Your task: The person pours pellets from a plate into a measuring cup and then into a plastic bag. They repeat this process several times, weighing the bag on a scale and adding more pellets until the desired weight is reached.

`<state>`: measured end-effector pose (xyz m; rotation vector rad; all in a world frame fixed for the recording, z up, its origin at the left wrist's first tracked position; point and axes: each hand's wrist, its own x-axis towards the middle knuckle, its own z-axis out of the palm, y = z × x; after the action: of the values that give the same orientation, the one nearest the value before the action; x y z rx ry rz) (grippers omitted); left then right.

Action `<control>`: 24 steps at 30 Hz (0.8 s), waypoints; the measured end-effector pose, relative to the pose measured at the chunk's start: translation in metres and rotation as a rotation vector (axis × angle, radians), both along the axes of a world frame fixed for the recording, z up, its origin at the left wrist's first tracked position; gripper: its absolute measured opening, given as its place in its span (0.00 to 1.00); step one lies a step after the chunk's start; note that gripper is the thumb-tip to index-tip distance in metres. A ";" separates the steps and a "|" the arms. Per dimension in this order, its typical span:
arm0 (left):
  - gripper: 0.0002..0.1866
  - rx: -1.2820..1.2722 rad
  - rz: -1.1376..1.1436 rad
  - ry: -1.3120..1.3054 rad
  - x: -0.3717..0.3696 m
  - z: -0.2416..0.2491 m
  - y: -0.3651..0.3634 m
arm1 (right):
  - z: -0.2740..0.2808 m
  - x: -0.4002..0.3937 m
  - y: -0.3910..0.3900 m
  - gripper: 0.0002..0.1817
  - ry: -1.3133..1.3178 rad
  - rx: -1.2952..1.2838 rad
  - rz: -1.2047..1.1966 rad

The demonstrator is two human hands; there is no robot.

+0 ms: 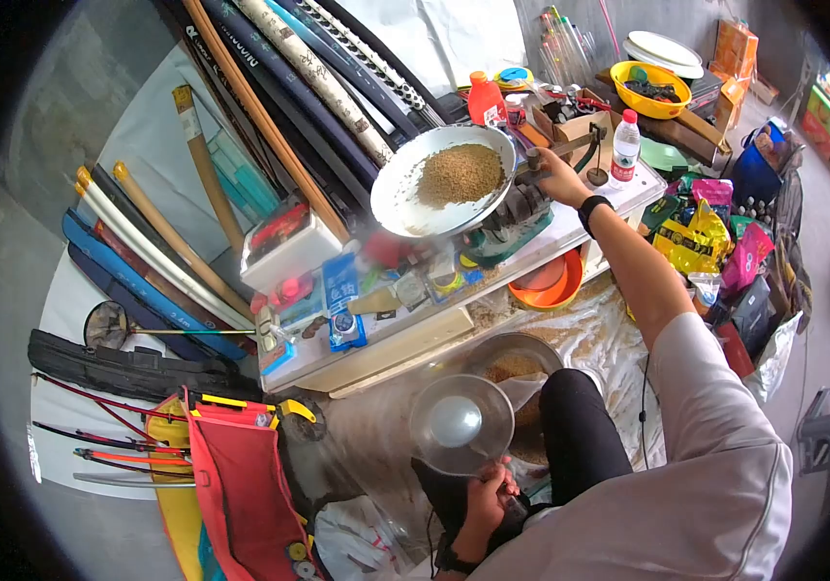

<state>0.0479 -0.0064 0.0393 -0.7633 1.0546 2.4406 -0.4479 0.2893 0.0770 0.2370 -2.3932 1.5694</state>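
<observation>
A white weighing pan [398,198] with brown grain-like feed [461,175] heaped on it rests on a green balance scale [515,242] at the table's edge. My right hand [562,181] is closed at the scale's beam, just right of the pan; its fingertips are partly hidden. A small weight [597,176] hangs at the beam's right end. Low in the view, my left hand [489,498] grips the handle of a round metal scoop [461,423], whose bowl looks bare. Behind the scoop, a large metal basin [543,351] on the floor contains more of the feed.
On the white table [405,334] lie a blue packet [342,295], a red bottle [485,100] and a water bottle [625,145]. An orange bowl [546,281] sits beneath it. Rod bags lean behind; a red bag [241,474] stands at left, colourful packets [701,237] at right.
</observation>
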 end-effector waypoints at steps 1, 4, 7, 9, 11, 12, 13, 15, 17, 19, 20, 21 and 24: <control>0.12 -0.008 -0.003 0.007 0.000 0.001 0.001 | -0.007 -0.005 -0.001 0.37 0.005 0.027 0.031; 0.12 -0.023 -0.009 0.021 0.003 0.000 0.002 | 0.009 0.018 -0.016 0.38 0.015 0.064 -0.074; 0.11 -0.052 -0.004 0.024 0.004 0.007 0.004 | 0.014 0.036 -0.029 0.32 0.090 0.062 -0.225; 0.11 -0.074 -0.004 0.019 0.006 0.008 0.003 | 0.014 0.047 -0.034 0.27 0.076 -0.003 -0.239; 0.12 -0.098 -0.026 -0.037 0.007 0.002 0.001 | 0.005 0.051 -0.038 0.25 0.077 0.038 -0.174; 0.12 -0.095 -0.026 -0.038 0.008 0.001 0.001 | 0.004 0.051 -0.039 0.26 0.043 0.044 -0.118; 0.11 -0.092 -0.017 -0.035 0.008 0.002 0.002 | 0.002 0.051 -0.042 0.28 0.009 0.049 -0.062; 0.10 -0.089 -0.008 -0.030 0.007 0.002 0.003 | 0.008 0.053 -0.048 0.31 0.020 0.052 -0.022; 0.11 -0.094 -0.020 0.014 0.005 0.001 0.004 | 0.014 0.050 -0.053 0.35 0.034 0.056 0.017; 0.11 -0.139 -0.045 0.027 0.005 0.004 0.005 | 0.016 0.043 -0.055 0.38 -0.048 0.011 0.011; 0.12 -0.184 -0.072 0.037 0.004 0.005 0.006 | 0.015 0.039 -0.054 0.39 -0.035 0.045 0.019; 0.12 -0.182 -0.075 0.038 0.003 0.005 0.007 | 0.015 0.036 -0.050 0.39 -0.034 0.046 0.015; 0.12 -0.194 -0.072 0.020 0.006 0.004 0.006 | 0.011 0.026 -0.044 0.40 -0.014 -0.001 0.043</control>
<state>0.0538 -0.0005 0.0433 -0.7471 1.3177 2.3138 -0.4220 0.2453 0.0878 0.2794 -2.4134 1.5959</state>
